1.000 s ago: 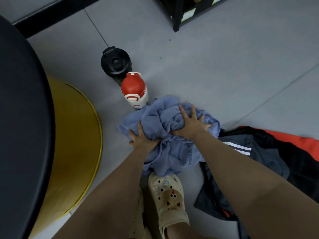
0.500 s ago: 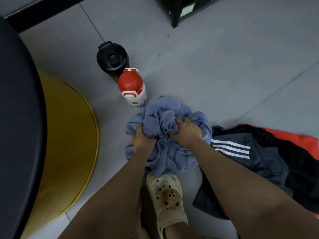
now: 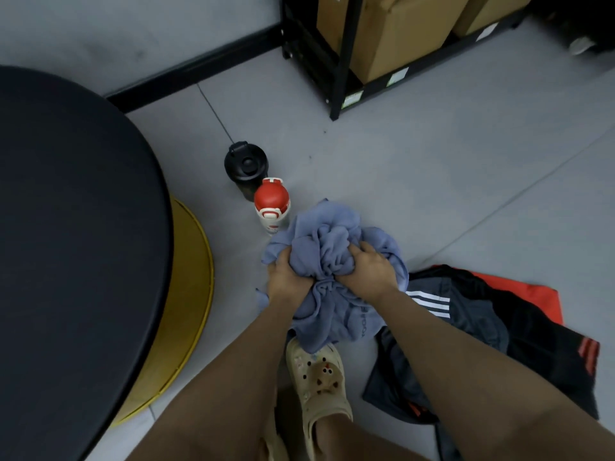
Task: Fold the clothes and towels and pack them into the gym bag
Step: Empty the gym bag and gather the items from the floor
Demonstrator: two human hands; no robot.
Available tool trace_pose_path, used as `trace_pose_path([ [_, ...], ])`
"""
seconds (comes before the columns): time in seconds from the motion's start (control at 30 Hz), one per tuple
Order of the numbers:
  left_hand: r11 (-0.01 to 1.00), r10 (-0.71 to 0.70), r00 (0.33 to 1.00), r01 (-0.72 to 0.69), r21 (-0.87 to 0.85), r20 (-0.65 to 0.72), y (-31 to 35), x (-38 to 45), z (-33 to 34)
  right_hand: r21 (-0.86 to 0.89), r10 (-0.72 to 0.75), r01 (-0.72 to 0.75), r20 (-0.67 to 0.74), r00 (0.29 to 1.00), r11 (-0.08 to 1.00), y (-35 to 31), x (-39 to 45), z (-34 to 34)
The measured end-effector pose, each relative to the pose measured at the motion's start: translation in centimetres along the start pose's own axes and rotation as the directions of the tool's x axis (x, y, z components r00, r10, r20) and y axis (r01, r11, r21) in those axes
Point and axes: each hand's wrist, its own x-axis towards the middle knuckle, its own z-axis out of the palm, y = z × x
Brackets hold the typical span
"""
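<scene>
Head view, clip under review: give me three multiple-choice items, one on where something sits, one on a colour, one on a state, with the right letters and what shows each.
1. Where does the white bottle with the red cap stand?
A. on the black shelving
B. on the grey floor, between the black-lidded tumbler and the cloth
C. inside a bag

2. What colour is the bunched soft cloth?
A. blue-grey
B. yellow
C. white

3. How is the cloth now?
A. folded flat
B. crumpled, gripped by both hands
C. hanging from the shelf

Answers:
1 B: it stands on the floor beside the tumbler.
2 A: its folds read blue-grey.
3 B: the left hand and right hand clench the wad.
</scene>
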Motion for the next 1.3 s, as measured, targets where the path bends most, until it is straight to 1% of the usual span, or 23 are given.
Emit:
trace_pose_path([
  [0.07, 0.99, 0.036, 0.999, -0.031, -0.136, 0.032, 1.3, -0.9, -1.0, -0.003, -0.013, 0.013, -0.034, 0.999, 1.0, -1.1, -1.0, -1.6],
  [0.1, 0.994, 0.043, 0.999, -0.043, -0.101, 0.001, 2.4, -1.1, -1.9, -0.011, -0.024, 0.024, -0.05, 0.998, 1.0, -1.6, -1.6, -2.4],
  [0.13, 0.995, 0.093, 0.996, -0.093, -0.036, 0.004, 3.5, -1.7, -2.4, -0.017, -0.037, 0.036, -0.063, 0.997, 0.999, -2.1, -2.1, -3.3],
  [0.17, 0.979, 0.173, 0.984, -0.176, 0.107, 0.039, 4.1, -2.2, -2.9, -0.02, -0.05, 0.048, -0.075, 0.996, 0.999, -2.7, -2.7, -4.3],
  [0.2, 0.945, 0.205, 0.973, -0.226, 0.235, 0.11, 5.3, -3.1, -3.7, -0.02, -0.063, 0.061, -0.089, 0.994, 0.998, -3.3, -3.3, -5.3],
  [0.23, 0.922, 0.197, 0.969, -0.234, 0.309, 0.147, 6.3, -3.7, -4.3, -0.018, -0.075, 0.073, -0.106, 0.992, 0.997, -3.9, -3.9, -6.3],
  [0.27, 0.917, 0.171, 0.974, -0.213, 0.337, 0.15, 7.2, -4.3, -4.8, -0.019, -0.088, 0.086, -0.124, 0.988, 0.996, -4.5, -4.5, -7.4],
  [0.3, 0.941, 0.147, 0.974, -0.191, 0.278, 0.172, 8.1, -4.9, -5.3, -0.024, -0.1, 0.097, -0.143, 0.985, 0.995, -5.1, -5.2, -8.5],
  [0.33, 0.952, 0.176, 0.969, -0.212, 0.223, 0.171, 9.2, -5.6, -5.9, -0.031, -0.111, 0.107, -0.164, 0.98, 0.994, -5.7, -5.9, -9.6],
  [0.37, 0.966, 0.156, 0.975, -0.185, 0.184, 0.159, 10.2, -6.2, -6.5, -0.035, -0.119, 0.115, -0.185, 0.975, 0.993, -6.4, -6.6, -10.7],
  [0.4, 0.964, 0.162, 0.978, -0.185, 0.189, 0.127, 11.5, -6.8, -7.2, -0.038, -0.126, 0.12, -0.207, 0.97, 0.992, -7.2, -7.3, -11.7],
  [0.47, 0.947, 0.206, 0.971, -0.229, 0.224, 0.12, 13.8, -7.9, -8.7, -0.042, -0.14, 0.133, -0.255, 0.957, 0.99, -8.8, -8.9, -13.9],
  [0.53, 0.938, 0.254, 0.962, -0.271, 0.215, 0.104, 16.1, -9.1, -10.3, -0.032, -0.156, 0.153, -0.296, 0.942, 0.988, -10.4, -10.4, -15.9],
  [0.63, 0.934, 0.295, 0.954, -0.3, 0.192, 0.058, 19.1, -11.0, -13.0, -0.033, -0.205, 0.205, -0.325, 0.923, 0.978, -12.9, -12.5, -18.7],
  [0.73, 0.911, 0.373, 0.928, -0.371, 0.181, 0.025, 21.5, -12.9, -16.2, -0.039, -0.252, 0.256, -0.356, 0.9, 0.966, -15.7, -14.6, -21.1],
  [0.8, 0.905, 0.391, 0.92, -0.384, 0.183, -0.002, 22.9, -14.2, -18.5, -0.042, -0.286, 0.293, -0.382, 0.879, 0.955, -17.9, -15.9, -22.4],
  [0.9, 0.915, 0.373, 0.927, -0.36, 0.184, -0.039, 24.6, -15.8, -22.1, -0.06, -0.343, 0.349, -0.399, 0.85, 0.935, -21.4, -17.7, -23.8],
  [1.0, 0.913, 0.381, 0.919, -0.355, 0.204, -0.105, 26.0, -17.2, -26.1, -0.074, -0.398, 0.406, -0.414, 0.818, 0.911, -25.2, -19.2, -24.8],
  [1.2, 0.909, 0.404, 0.88, -0.356, 0.217, -0.249, 28.0, -19.6, -35.0, -0.105, -0.517, 0.525, -0.416, 0.748, 0.845, -34.2, -21.5, -25.8],
  [1.3, 0.905, 0.419, 0.858, -0.368, 0.213, -0.297, 28.5, -20.4, -39.0, -0.125, -0.557, 0.56, -0.408, 0.723, 0.819, -38.2, -22.4, -25.8],
])
